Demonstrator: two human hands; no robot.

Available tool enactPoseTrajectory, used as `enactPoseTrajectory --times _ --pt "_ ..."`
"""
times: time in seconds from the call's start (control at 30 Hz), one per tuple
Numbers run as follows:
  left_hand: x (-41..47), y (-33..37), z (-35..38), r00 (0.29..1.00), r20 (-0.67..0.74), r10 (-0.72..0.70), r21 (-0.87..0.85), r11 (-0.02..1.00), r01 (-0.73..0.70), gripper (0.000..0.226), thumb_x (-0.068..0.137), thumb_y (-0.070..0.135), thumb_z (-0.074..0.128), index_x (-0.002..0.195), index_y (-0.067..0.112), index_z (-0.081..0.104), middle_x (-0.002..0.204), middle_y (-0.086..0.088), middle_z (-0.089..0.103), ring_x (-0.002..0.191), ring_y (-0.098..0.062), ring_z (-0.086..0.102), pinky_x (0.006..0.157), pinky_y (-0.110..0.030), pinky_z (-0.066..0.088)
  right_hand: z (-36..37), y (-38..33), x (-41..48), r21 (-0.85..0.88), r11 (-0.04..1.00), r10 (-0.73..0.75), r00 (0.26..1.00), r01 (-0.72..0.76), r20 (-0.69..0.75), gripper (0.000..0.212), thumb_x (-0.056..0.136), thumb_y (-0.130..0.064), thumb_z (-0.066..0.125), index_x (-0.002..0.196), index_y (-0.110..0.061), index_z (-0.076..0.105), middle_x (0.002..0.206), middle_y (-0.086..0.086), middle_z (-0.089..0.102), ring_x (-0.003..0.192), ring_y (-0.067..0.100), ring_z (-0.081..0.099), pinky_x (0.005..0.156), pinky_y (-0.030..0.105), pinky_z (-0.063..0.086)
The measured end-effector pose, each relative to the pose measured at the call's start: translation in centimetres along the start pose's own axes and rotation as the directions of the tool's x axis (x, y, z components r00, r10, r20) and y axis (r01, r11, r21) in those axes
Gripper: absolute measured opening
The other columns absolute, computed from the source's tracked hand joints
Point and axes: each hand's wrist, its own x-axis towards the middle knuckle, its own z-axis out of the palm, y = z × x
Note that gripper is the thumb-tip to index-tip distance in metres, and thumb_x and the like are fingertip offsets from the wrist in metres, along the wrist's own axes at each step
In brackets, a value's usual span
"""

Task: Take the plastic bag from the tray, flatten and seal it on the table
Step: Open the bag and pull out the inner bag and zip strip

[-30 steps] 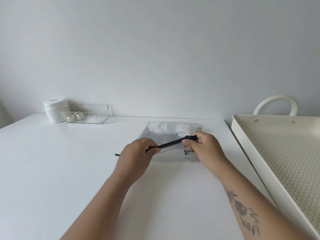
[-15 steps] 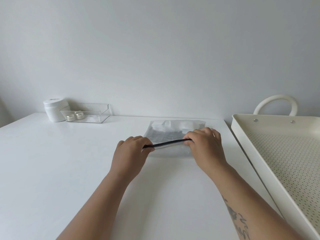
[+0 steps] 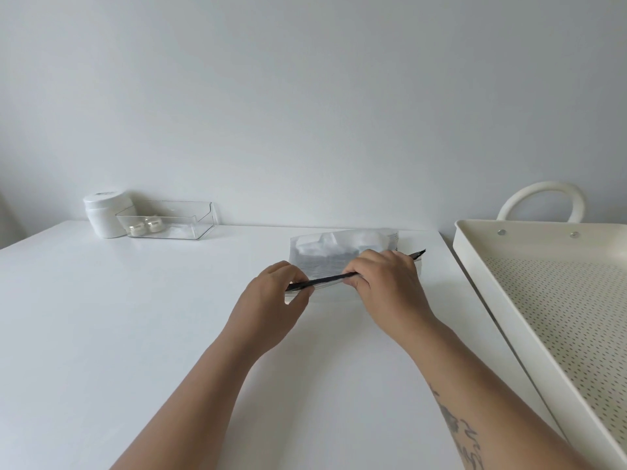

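A clear plastic bag (image 3: 330, 254) with white contents lies on the white table (image 3: 118, 334), near its far right side. A black zip strip (image 3: 325, 281) runs along the bag's near edge, slanting up to the right. My left hand (image 3: 273, 298) pinches the strip's left end. My right hand (image 3: 385, 283) pinches the strip further right, and its far tip pokes out beyond my fingers. The cream perforated tray (image 3: 543, 300) stands to the right of the bag with nothing in it.
A white jar (image 3: 105, 213) and a clear plastic box (image 3: 169, 220) holding two small pots stand at the table's back left, against the wall. The tray's looped handle (image 3: 541, 198) rises at the back right.
My right hand has slid to the right along the black strip, so the strip's right tip now shows past my fingers. My left hand has stayed on the left end.
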Motion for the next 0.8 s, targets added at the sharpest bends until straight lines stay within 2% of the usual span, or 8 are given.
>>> enactPoseTrajectory --times 0.1,0.2,0.3,0.4,0.53,0.63,0.8 --pt "-0.1 0.2 0.2 1.0 0.016 -0.023 -0.062 0.998 0.024 0.005 0.088 0.025 0.065 0.084 0.024 0.064 0.082 0.014 0.06 0.082 -0.002 0.056 0.069 -0.012 0.04 0.1 -0.6 0.1 0.118 0.991 -0.066 0.998 0.063 0.019 0.008 0.086 -0.032 0.068 0.093 -0.027 0.068 0.089 -0.012 0.063 0.089 0.013 0.052 0.089 0.031 0.029" --pt "-0.1 0.2 0.2 0.996 0.038 -0.084 -0.163 0.983 0.089 0.007 0.085 0.025 0.069 0.079 0.026 0.066 0.078 0.012 0.065 0.079 0.001 0.058 0.067 -0.006 0.04 0.5 -0.8 0.1 0.193 0.98 -0.049 0.998 0.043 0.028 0.006 0.085 -0.029 0.07 0.081 -0.025 0.067 0.076 -0.017 0.055 0.082 0.012 0.05 0.083 0.03 0.029" --pt "-0.1 0.2 0.0 0.983 0.058 -0.175 -0.266 0.946 0.184 0.007 0.083 0.028 0.071 0.077 0.028 0.068 0.073 0.018 0.067 0.069 0.003 0.059 0.059 -0.006 0.04 0.5 -0.4 0.2 0.217 0.976 -0.007 1.0 0.001 0.027 0.008 0.083 -0.028 0.071 0.077 -0.024 0.067 0.069 -0.019 0.052 0.076 0.011 0.046 0.08 0.033 0.035" --pt "-0.1 0.2 0.0 0.981 0.061 -0.184 -0.296 0.935 0.194 0.008 0.084 0.026 0.071 0.076 0.028 0.069 0.066 0.027 0.063 0.056 0.008 0.053 0.052 -0.004 0.036 0.6 -0.1 0.2 0.242 0.97 0.013 1.0 -0.018 0.022 0.01 0.082 -0.027 0.072 0.075 -0.023 0.067 0.065 -0.02 0.051 0.073 0.01 0.047 0.077 0.035 0.038" --pt "-0.1 0.1 -0.2 0.975 0.072 -0.21 -0.344 0.912 0.222 0.009 0.086 0.027 0.069 0.076 0.029 0.07 0.058 0.025 0.059 0.044 -0.003 0.039 0.044 -0.008 0.03 0.7 0.1 0.1 0.256 0.966 0.031 0.999 -0.037 0.025 0.01 0.083 -0.028 0.072 0.076 -0.023 0.067 0.068 -0.017 0.058 0.075 0.013 0.051 0.077 0.036 0.04" --pt "-0.1 0.0 -0.3 0.971 0.083 -0.224 -0.39 0.89 0.238 0.011 0.086 0.026 0.069 0.076 0.031 0.072 0.058 0.022 0.058 0.043 -0.006 0.03 0.042 -0.01 0.027 0.7 0.5 0.1 0.267 0.962 0.045 0.999 -0.048 0.014 0.011 0.082 -0.029 0.072 0.075 -0.023 0.067 0.067 -0.016 0.057 0.074 0.012 0.051 0.076 0.036 0.04" --pt "-0.1 -0.1 -0.5 0.969 0.078 -0.232 -0.387 0.889 0.244 0.011 0.086 0.026 0.069 0.077 0.032 0.072 0.055 0.022 0.055 0.042 -0.005 0.032 0.041 -0.01 0.027 0.8 0.7 0.1 0.28 0.959 0.042 0.999 -0.044 0.012 0.012 0.082 -0.029 0.073 0.074 -0.023 0.066 0.065 -0.019 0.054 0.074 0.01 0.048 0.077 0.035 0.038"
